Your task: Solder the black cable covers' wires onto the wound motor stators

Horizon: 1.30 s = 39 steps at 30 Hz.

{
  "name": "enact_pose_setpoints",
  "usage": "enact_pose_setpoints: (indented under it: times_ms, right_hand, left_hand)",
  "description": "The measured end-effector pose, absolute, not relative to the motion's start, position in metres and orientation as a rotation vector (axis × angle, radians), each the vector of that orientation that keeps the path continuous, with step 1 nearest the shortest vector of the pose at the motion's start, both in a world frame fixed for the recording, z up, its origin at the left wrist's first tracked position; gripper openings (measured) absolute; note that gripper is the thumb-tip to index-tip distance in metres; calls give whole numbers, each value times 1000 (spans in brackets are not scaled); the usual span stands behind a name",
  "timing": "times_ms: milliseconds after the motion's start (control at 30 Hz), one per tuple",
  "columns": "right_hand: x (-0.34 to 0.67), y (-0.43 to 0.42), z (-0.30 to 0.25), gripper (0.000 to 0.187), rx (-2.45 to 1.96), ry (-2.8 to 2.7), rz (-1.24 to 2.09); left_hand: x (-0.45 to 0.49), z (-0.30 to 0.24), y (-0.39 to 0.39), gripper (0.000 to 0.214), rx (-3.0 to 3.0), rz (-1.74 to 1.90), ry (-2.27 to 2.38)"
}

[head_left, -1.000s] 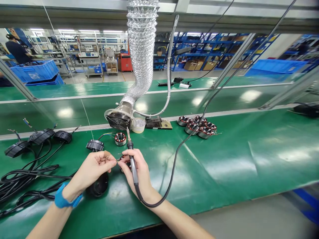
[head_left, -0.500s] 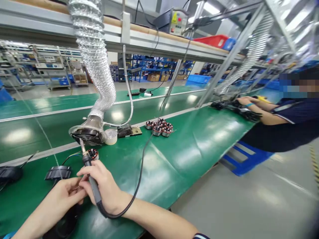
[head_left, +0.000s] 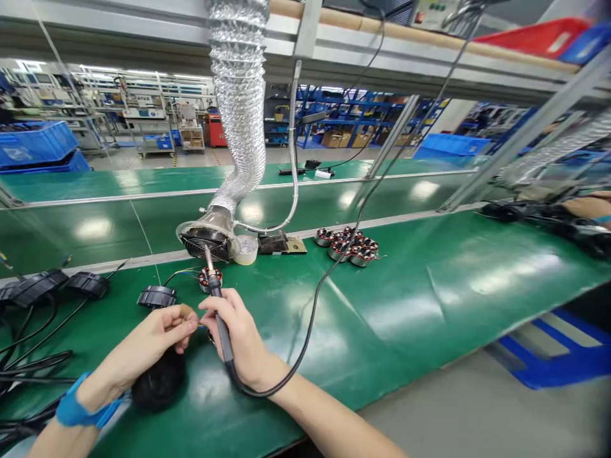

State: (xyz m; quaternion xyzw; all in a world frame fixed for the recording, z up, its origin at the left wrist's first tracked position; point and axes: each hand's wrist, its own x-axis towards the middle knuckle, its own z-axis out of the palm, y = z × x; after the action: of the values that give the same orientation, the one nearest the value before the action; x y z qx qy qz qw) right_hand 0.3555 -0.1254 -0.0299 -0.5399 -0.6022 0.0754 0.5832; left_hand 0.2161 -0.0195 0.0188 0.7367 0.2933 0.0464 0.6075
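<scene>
My right hand (head_left: 243, 343) is closed around a soldering iron (head_left: 222, 329), whose metal tip points up and away toward a fume extractor hood (head_left: 208, 243). Its black cable loops over my right forearm. My left hand (head_left: 165, 331) is closed in a pinch, its fingertips close to those of my right hand. What it pinches is too small to make out. Beneath my left hand lies a dark rounded object (head_left: 160, 381), partly covered. Just past my hands are a black round housing (head_left: 156, 296) and a copper-wound motor stator (head_left: 210, 278) with thin coloured wires.
Several stators (head_left: 351, 247) stand grouped on the green bench (head_left: 396, 305). A roll of tape (head_left: 245, 250) sits beside the hood, next to a dark block (head_left: 273, 242). More black housings (head_left: 42, 287) and cables lie at left. A co-worker's hand (head_left: 589, 207) shows at far right.
The view has swung left, so most of the co-worker has left it and more housings show at left. My hands have drawn slightly apart; the soldering iron stays in my right hand.
</scene>
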Motion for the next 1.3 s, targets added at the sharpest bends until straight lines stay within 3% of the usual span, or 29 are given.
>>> enact_pose_setpoints:
  times_ms: [333,467,700,1300]
  right_hand:
    - [365,-130,-22,29,-1340,-1275,81]
    - [373,-140,-13,21,-1356,-1085,65]
    - [369,-150,-7,31,-1277,-1150,-32]
    - [367,-144,-22,40,-1330,-935,311]
  left_hand:
    - [223,10,-10,39,1520,122,784]
    - [227,8,-5,36,1516,80,756]
    - [230,5,-1,34,1520,74,803]
    - [232,10,-3,39,1570,96,820]
